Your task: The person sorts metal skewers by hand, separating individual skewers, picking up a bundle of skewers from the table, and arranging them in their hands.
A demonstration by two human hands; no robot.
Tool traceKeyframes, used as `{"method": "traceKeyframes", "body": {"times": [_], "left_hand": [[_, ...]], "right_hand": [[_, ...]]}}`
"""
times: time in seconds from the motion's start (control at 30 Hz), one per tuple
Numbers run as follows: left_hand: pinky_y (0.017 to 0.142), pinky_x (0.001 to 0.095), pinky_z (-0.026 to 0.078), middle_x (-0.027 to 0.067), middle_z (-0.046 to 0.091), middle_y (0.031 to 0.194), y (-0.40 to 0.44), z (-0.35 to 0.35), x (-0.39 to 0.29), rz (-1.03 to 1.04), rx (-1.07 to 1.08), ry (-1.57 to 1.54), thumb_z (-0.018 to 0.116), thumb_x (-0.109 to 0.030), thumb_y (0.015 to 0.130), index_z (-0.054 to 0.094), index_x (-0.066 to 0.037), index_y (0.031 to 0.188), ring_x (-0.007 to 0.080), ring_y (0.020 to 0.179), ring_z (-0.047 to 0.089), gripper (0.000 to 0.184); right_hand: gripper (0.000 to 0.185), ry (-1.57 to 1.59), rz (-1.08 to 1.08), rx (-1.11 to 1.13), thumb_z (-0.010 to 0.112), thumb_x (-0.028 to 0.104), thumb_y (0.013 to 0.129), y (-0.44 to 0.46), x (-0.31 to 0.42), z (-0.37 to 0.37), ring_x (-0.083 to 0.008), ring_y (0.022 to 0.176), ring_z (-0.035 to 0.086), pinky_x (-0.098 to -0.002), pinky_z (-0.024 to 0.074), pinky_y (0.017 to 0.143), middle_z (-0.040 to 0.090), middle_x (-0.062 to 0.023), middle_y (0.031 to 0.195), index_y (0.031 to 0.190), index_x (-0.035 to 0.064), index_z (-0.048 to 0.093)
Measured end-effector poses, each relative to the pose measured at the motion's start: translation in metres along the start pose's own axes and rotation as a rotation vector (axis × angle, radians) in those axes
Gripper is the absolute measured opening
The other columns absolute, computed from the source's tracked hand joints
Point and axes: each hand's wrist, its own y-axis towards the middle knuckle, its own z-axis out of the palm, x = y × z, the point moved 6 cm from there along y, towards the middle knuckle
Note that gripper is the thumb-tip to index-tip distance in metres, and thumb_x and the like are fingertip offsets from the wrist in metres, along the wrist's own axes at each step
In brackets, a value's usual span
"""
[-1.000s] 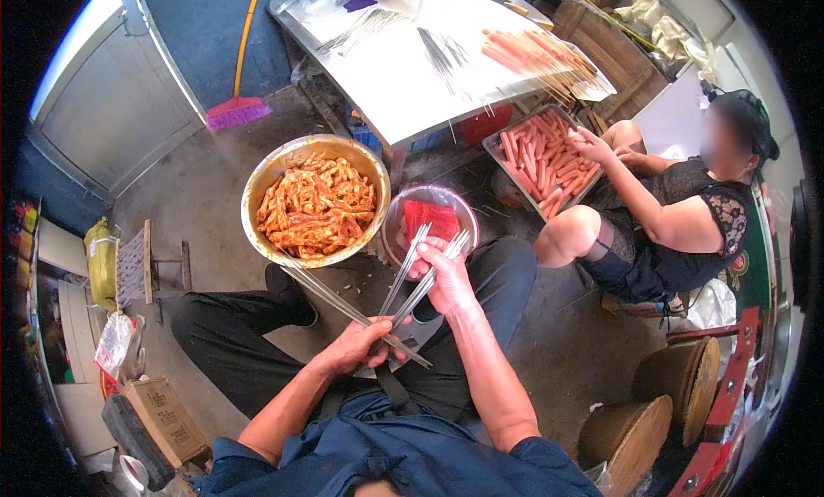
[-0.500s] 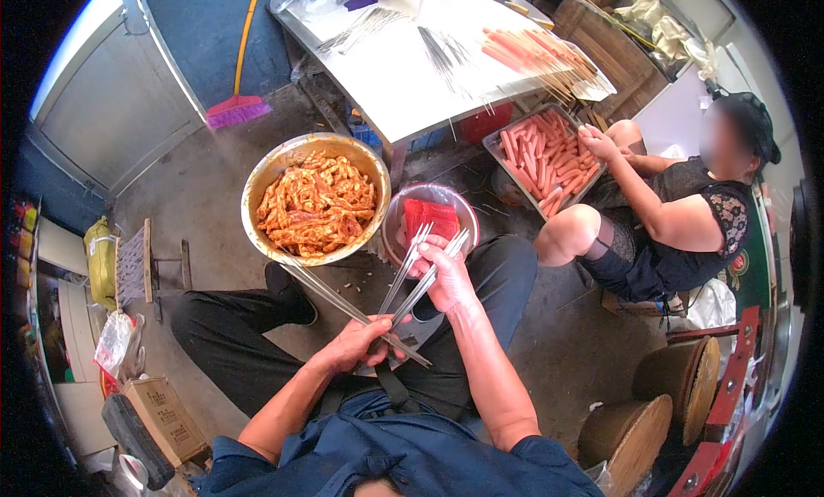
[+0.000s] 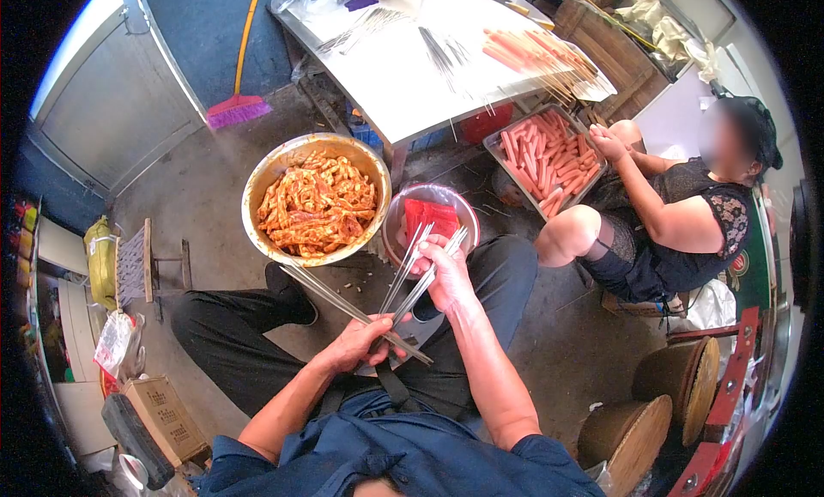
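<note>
My left hand [image 3: 360,342] is closed round a bundle of thin metal skewers [image 3: 328,297] above my lap. The bundle slants up and left toward the rim of a steel basin [image 3: 249,207] of sauce-coated meat pieces [image 3: 313,201]. Closer to my right knee, my right hand [image 3: 446,276] grips more metal skewers [image 3: 410,298], fanned into groups. Their lower ends run down to my left hand. Just beyond my right hand stands a lined bucket [image 3: 470,214] with a red packet [image 3: 429,218] in it.
At right sits another person [image 3: 687,196] beside a tray [image 3: 542,207] of pink sausages. A white table [image 3: 395,85] holds loose metal skewers [image 3: 442,51] and skewered sausages [image 3: 536,55]. Wooden spools [image 3: 627,441] stand at lower right, a broom [image 3: 238,111] at upper left.
My hands and the skewers stay almost in place. The other person's hands have come closer together and shifted slightly beside the sausage tray.
</note>
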Motion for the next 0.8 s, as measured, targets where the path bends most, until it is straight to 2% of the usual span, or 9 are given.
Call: {"method": "traceKeyframes", "body": {"times": [0.1,0.3,0.37,0.57,0.6,0.63,0.73,0.8], "left_hand": [[0.039,0.0224,0.033,0.0113,0.066,0.076,0.001,0.001,-0.001,0.017,0.004,0.008,0.043,-0.040,0.092,0.050,-0.005,0.129,0.0098,0.041,0.043,0.051],[0.039,0.0227,0.033,0.0118,0.066,0.076,0.004,-0.002,0.004,0.014,0.003,0.001,0.042,-0.038,0.093,0.049,-0.004,0.130,0.0101,0.041,0.043,0.050],[0.039,0.0226,0.033,0.0118,0.066,0.076,0.003,-0.003,0.003,0.013,0.001,-0.016,0.042,-0.036,0.093,0.048,-0.003,0.129,0.0098,0.041,0.043,0.050],[0.039,0.0222,0.033,0.0111,0.066,0.075,-0.001,-0.002,-0.004,0.025,0.008,-0.045,0.043,-0.034,0.093,0.048,0.000,0.127,0.0091,0.041,0.042,0.049],[0.039,0.0222,0.033,0.0111,0.066,0.075,-0.002,-0.002,-0.005,0.027,0.006,-0.047,0.043,-0.034,0.093,0.048,0.000,0.127,0.0091,0.041,0.042,0.049],[0.039,0.0220,0.033,0.0112,0.066,0.075,-0.002,-0.002,-0.007,0.030,0.002,-0.046,0.042,-0.034,0.093,0.048,0.000,0.128,0.0091,0.041,0.042,0.049],[0.039,0.0216,0.033,0.0114,0.066,0.075,-0.004,-0.003,-0.009,0.039,-0.008,-0.050,0.042,-0.034,0.094,0.048,0.000,0.128,0.0091,0.041,0.042,0.048],[0.039,0.0214,0.033,0.0115,0.066,0.075,-0.007,-0.004,-0.012,0.048,-0.016,-0.052,0.041,-0.034,0.094,0.048,-0.001,0.128,0.0090,0.041,0.042,0.048]], "right_hand": [[0.016,0.010,-0.022,-0.062,0.064,0.005,0.079,0.004,0.003,-0.004,-0.0126,0.058,0.052,-0.0285,0.0476,0.055,0.059,-0.0045,0.074,0.092,0.0044,0.055],[0.010,0.039,-0.075,0.025,0.064,0.005,0.078,0.021,0.021,-0.001,-0.0114,0.055,0.051,-0.0267,0.0476,0.054,0.058,-0.0030,0.069,0.085,0.0068,0.057],[0.008,0.011,-0.064,-0.017,0.064,0.006,0.078,0.029,0.030,-0.002,-0.0112,0.055,0.051,-0.0260,0.0475,0.054,0.058,-0.0024,0.067,0.084,0.0067,0.058],[0.005,-0.105,-0.265,0.028,0.062,0.007,0.080,0.053,0.084,0.006,-0.0103,0.053,0.053,-0.0226,0.0452,0.052,0.059,-0.0034,0.066,0.082,0.0034,0.059],[0.004,-0.154,-0.277,-0.067,0.058,0.005,0.082,0.052,0.094,0.009,-0.0104,0.053,0.046,-0.0256,0.0438,0.052,0.051,-0.0019,0.062,0.079,0.0030,0.057],[0.005,-0.108,-0.328,-0.014,0.061,0.007,0.081,0.054,0.104,0.013,-0.0109,0.051,0.051,-0.0241,0.0449,0.050,0.055,-0.0017,0.062,0.078,0.0045,0.058],[0.007,-0.071,-0.458,-0.123,0.056,0.005,0.083,0.051,0.133,0.011,-0.0116,0.052,0.050,-0.0262,0.0467,0.050,0.049,-0.0018,0.058,0.077,0.0045,0.055],[0.007,0.026,-0.530,-0.159,0.055,0.006,0.084,0.050,0.147,0.001,-0.0122,0.054,0.050,-0.0281,0.0486,0.051,0.050,-0.0027,0.063,0.078,0.0040,0.053]]}}
